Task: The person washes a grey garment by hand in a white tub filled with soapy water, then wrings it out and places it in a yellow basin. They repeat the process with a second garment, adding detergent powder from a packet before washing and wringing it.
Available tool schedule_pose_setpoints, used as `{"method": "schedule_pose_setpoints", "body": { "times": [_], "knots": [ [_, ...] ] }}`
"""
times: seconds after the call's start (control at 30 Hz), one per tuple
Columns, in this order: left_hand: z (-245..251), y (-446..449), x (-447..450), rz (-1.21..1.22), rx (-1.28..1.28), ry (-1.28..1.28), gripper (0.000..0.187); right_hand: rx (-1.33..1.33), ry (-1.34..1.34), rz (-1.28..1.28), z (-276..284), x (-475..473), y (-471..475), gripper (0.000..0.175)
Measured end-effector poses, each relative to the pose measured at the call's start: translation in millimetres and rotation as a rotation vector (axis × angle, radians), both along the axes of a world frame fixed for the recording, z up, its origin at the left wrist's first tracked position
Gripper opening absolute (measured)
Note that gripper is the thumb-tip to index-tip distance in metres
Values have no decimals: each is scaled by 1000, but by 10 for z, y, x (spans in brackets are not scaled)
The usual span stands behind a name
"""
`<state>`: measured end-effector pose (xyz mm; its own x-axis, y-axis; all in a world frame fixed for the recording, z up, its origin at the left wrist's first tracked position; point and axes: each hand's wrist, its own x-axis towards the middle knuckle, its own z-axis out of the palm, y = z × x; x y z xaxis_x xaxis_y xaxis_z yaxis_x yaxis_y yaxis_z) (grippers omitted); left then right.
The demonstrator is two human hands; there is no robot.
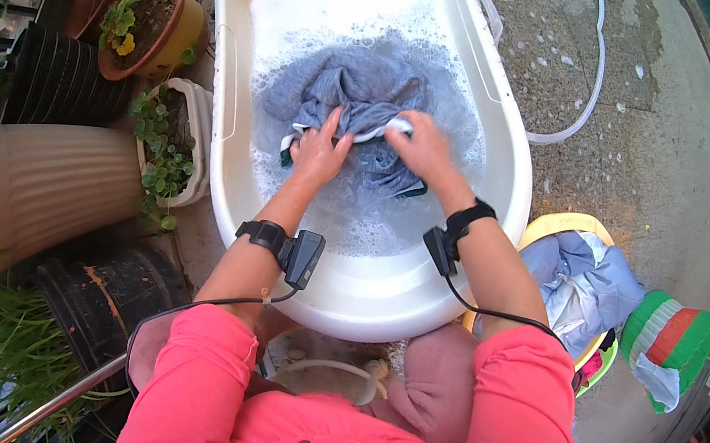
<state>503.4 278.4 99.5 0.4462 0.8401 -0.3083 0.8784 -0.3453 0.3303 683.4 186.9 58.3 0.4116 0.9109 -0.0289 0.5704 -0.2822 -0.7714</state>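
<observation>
A white plastic tub filled with sudsy water stands before me. In its middle lies a wet blue-grey garment, bunched up, with a white-trimmed edge and some dark green parts. My left hand rests on the trimmed edge, its index finger and thumb spread on top; the other fingers are partly hidden by the cloth. At the right end of that edge, my right hand pinches the white trim between thumb and fingers. Part of the garment is under the foamy water.
A clear hose hangs over the tub's far right rim onto wet concrete. Potted plants line the left railing. On the right are a yellow basin heaped with blue cloth and a green striped basket.
</observation>
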Motion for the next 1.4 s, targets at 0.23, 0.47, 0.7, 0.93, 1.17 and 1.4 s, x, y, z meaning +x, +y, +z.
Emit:
{"method": "schedule_pose_setpoints", "body": {
  "times": [0.23,0.47,0.7,0.93,1.17,1.4],
  "knots": [
    [-363,151,-160,-344,-73,674,63,-270,-297,442,-170,-340,-258,46],
    [185,548,266,585,-1287,-1205,68,411,438,-137,870,-264,389,22],
    [744,79,539,661,-707,-1361,39,377,89,-64,1582,-629,339,23],
    [929,89,430,743,-1021,-1262,26,362,94,-109,1559,-710,353,29],
    [1010,-141,591,928,-802,-1175,48,300,-128,-224,1039,-282,483,31],
    [947,187,335,729,-809,-1610,75,467,808,-89,1070,-248,485,24]
  ]
}}
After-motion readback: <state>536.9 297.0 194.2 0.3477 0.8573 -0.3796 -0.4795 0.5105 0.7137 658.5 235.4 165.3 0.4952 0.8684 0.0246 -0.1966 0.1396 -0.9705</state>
